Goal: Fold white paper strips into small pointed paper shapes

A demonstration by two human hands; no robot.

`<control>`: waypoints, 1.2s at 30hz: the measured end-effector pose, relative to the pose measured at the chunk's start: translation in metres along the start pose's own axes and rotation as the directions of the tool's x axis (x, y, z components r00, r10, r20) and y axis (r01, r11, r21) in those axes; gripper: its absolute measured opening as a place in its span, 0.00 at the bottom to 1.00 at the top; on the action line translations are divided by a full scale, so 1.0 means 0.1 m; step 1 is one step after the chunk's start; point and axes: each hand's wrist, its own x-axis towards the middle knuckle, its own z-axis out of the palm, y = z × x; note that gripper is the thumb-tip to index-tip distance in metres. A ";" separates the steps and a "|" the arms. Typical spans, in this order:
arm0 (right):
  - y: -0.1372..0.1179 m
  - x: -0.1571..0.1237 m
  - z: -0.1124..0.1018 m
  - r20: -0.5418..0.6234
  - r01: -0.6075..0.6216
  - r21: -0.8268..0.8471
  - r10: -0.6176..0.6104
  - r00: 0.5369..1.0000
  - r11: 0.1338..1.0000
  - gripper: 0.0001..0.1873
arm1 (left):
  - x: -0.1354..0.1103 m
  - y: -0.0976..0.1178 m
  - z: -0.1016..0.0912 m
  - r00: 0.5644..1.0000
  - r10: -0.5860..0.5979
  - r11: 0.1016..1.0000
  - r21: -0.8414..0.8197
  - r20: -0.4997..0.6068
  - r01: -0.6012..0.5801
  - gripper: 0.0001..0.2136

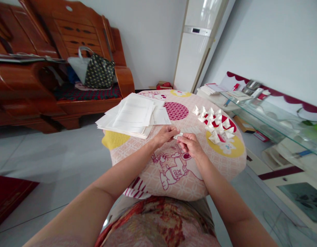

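Note:
A small folded piece of white paper [178, 136] is held between my two hands, above the middle of the cloth-covered round table [145, 161]. My left hand [165, 134] pinches its left end with thumb and fingers. On its right side, my right hand [191, 143] grips it with curled fingers. Parts of the paper are hidden by the fingertips. To the right stand several folded white paper boats [214, 123] grouped close together on the cloth. Left of my hands lies a loose stack of white paper sheets [134, 111], some with faint print.
A wooden bench [78, 25] with a patterned bag [100, 72] stands at the back left. Along the right side runs a glass-topped cabinet [271, 120] with cups and papers. A tall white appliance [190, 51] stands behind the table.

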 end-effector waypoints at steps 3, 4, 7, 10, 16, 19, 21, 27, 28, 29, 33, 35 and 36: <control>0.00 0.00 -0.01 0.024 -0.029 0.005 0.029 0.999 1.000 0.16 | -0.01 0.00 -0.02 0.999 0.017 0.999 0.048 0.046 -0.019 0.26; 0.00 0.00 -0.02 0.036 -0.039 0.000 0.039 0.999 0.999 0.16 | 0.00 -0.01 -0.03 0.998 0.030 0.996 0.083 0.055 -0.035 0.25; 0.01 0.00 -0.02 0.070 -0.060 -0.011 0.060 0.996 0.998 0.15 | 0.02 -0.05 -0.05 0.992 0.111 0.976 0.182 0.054 -0.119 0.24; 0.01 0.00 -0.02 0.074 -0.048 -0.005 0.048 0.996 0.999 0.16 | 0.03 -0.08 -0.06 0.986 0.161 0.971 0.170 0.045 -0.167 0.25; 0.00 0.02 0.01 -0.040 0.017 0.010 -0.016 0.999 1.000 0.17 | 0.01 -0.06 -0.04 0.996 0.063 0.996 0.063 0.057 -0.067 0.27; 0.01 0.03 0.02 -0.104 0.044 0.028 -0.041 0.994 0.999 0.18 | 0.02 -0.05 -0.04 0.995 0.077 0.989 0.119 0.065 -0.084 0.24; 0.03 0.03 0.02 -0.118 0.050 0.027 -0.046 0.992 0.998 0.18 | 0.04 -0.04 -0.05 0.992 0.125 0.964 0.233 0.011 -0.124 0.22; 0.03 0.02 0.03 -0.113 0.071 -0.006 -0.072 0.991 0.997 0.17 | 0.06 -0.05 -0.07 0.967 0.255 0.907 0.352 -0.023 -0.231 0.21; 0.03 0.02 0.03 -0.109 0.070 -0.009 -0.071 0.991 0.998 0.17 | 0.05 -0.06 -0.07 0.968 0.250 0.920 0.312 -0.006 -0.236 0.21; 0.03 0.02 0.03 -0.106 0.065 -0.010 -0.066 0.992 0.998 0.17 | 0.05 -0.06 -0.08 0.970 0.241 0.934 0.270 0.007 -0.234 0.20; 0.04 0.03 0.03 -0.120 0.060 -0.006 -0.060 0.991 0.998 0.18 | 0.03 -0.08 -0.10 0.983 0.181 0.973 0.135 0.042 -0.185 0.20; 0.06 0.05 0.03 -0.128 0.061 -0.018 -0.063 0.990 0.998 0.18 | 0.04 -0.07 -0.12 0.985 0.164 0.981 0.095 0.044 -0.167 0.18; 0.07 0.05 0.02 -0.127 0.054 -0.028 -0.057 0.990 0.998 0.19 | 0.04 -0.07 -0.13 0.987 0.160 0.983 0.089 0.034 -0.162 0.17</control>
